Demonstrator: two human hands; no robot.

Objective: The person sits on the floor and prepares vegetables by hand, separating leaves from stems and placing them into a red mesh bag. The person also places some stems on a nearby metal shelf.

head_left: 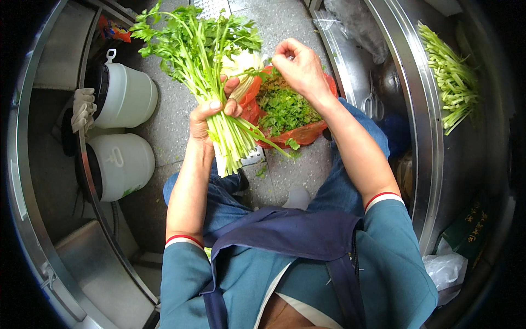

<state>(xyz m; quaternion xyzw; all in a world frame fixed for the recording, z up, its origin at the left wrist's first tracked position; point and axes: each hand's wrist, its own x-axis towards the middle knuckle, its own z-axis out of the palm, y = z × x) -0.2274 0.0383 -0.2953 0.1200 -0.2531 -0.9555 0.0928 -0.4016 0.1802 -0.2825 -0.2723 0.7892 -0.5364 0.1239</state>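
My left hand (pixel 215 109) grips a leafy bunch of celery (pixel 197 74) around its stalks, leaves pointing away from me and cut ends towards me. To its right, my right hand (pixel 302 68) is raised with thumb and forefinger curled together; whether something thin is pinched there I cannot tell. Below it on the floor, an open red plastic bag (pixel 302 133) holds loose green leaves (pixel 285 107). A pale leafy vegetable (pixel 240 66) shows partly behind the celery. Trimmed green stalks (pixel 452 78) lie in a pile on the steel surface at the right.
Two white plastic barrels (pixel 127 96) with dark lids lie at the left beside a steel frame, over which gloves (pixel 84 110) hang. Scissors (pixel 373 103) rest on the lower steel shelf at right. A clear plastic bag (pixel 444 269) sits at lower right. Leaf scraps (pixel 261 171) dot the floor.
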